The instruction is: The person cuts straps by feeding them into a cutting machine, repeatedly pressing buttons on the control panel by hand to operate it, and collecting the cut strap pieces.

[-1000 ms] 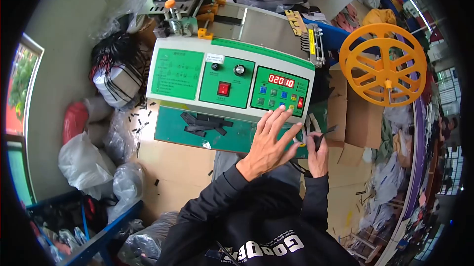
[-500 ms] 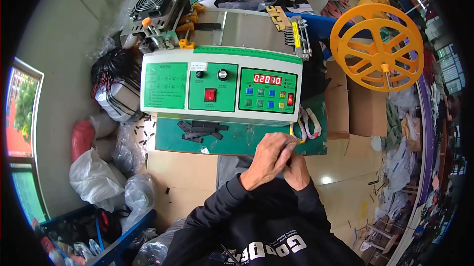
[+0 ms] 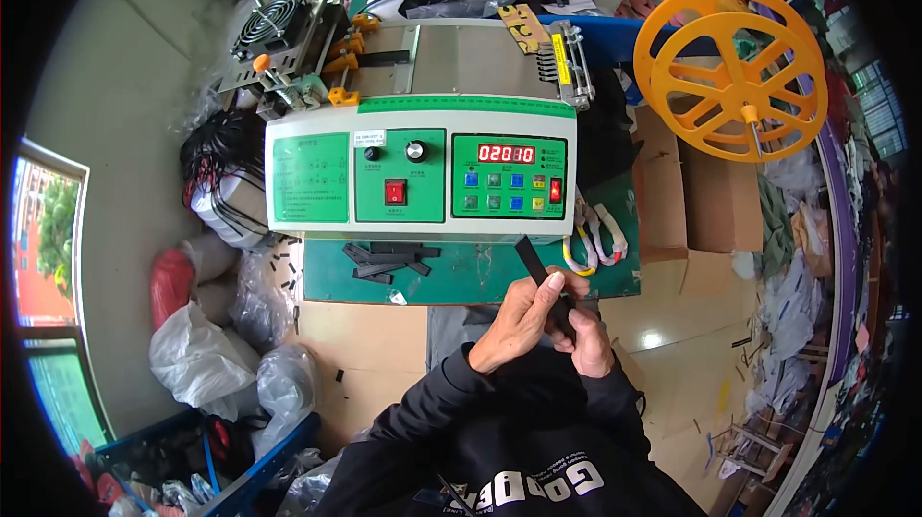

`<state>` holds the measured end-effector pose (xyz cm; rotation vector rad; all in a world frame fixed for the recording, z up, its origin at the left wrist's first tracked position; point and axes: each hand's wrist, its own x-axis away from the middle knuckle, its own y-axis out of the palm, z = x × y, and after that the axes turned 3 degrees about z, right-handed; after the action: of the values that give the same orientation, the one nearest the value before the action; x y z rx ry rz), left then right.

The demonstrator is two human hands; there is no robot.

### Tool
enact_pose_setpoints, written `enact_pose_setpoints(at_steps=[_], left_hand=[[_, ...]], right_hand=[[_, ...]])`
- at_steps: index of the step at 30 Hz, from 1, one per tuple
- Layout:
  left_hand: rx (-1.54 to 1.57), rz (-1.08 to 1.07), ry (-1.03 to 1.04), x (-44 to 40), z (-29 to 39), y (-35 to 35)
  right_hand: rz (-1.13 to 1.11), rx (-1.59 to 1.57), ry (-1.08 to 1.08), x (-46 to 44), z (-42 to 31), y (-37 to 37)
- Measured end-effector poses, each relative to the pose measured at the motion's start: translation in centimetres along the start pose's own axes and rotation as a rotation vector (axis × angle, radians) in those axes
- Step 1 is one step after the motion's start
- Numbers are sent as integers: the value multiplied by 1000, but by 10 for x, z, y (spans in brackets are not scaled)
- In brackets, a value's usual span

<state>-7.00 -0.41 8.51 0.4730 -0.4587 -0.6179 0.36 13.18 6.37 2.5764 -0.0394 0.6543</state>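
Observation:
My left hand (image 3: 521,318) is closed on a black webbing strip (image 3: 531,259), its thumb lying along the strip. The strip's upper end sticks up toward the machine's lower edge. My right hand (image 3: 588,336) is closed just below and right, with its fingers on the dark lower part of the strip between the hands. How far the strip runs inside the fingers is hidden. Several short black strips (image 3: 389,259) lie in a loose pile on the green table (image 3: 461,272), left of my hands. Above stands a white and green cutting machine (image 3: 317,181) with a lit red display.
An orange reel (image 3: 746,114) stands at the right above an open cardboard box (image 3: 715,200). Cord loops (image 3: 600,234) lie at the table's right end. Plastic bags (image 3: 202,354) and a blue bin (image 3: 279,455) crowd the left floor. Black scraps dot the floor.
My hands were clasped together with no strip showing; now they have parted slightly and a black webbing strip sticks out between them. The view has shifted a little.

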Motion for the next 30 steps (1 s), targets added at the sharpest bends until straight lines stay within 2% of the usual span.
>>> enact_pose_setpoints(at_steps=[1, 5, 6, 10, 11, 15, 20, 25, 26, 30], left_hand=[[-4, 1, -3, -1, -1, 1], [-81, 50, 253, -4, -6, 8], [-84, 50, 251, -4, -7, 9], [-14, 72, 259, 0, -8, 13], [-16, 73, 260, 0, -10, 13], [154, 71, 330, 3, -20, 11], [327, -25, 144, 3, -35, 2], [224, 71, 64, 1, -44, 24], [224, 70, 69, 0, -46, 29], [-70, 191, 401, -4, -62, 52]], right_hand=[[0, -5, 0, 1, 1, -1], [169, 145, -72, 3, 1, 1], [169, 141, -72, 3, 0, 3], [272, 511, -222, 2, -9, 12], [270, 509, -223, 1, -7, 10], [452, 835, -631, -2, 9, -6], [506, 752, -500, 15, -17, -9], [414, 818, -544, 20, -32, -7], [411, 821, -549, 20, -30, -6], [465, 687, -574, 20, -13, -3]])
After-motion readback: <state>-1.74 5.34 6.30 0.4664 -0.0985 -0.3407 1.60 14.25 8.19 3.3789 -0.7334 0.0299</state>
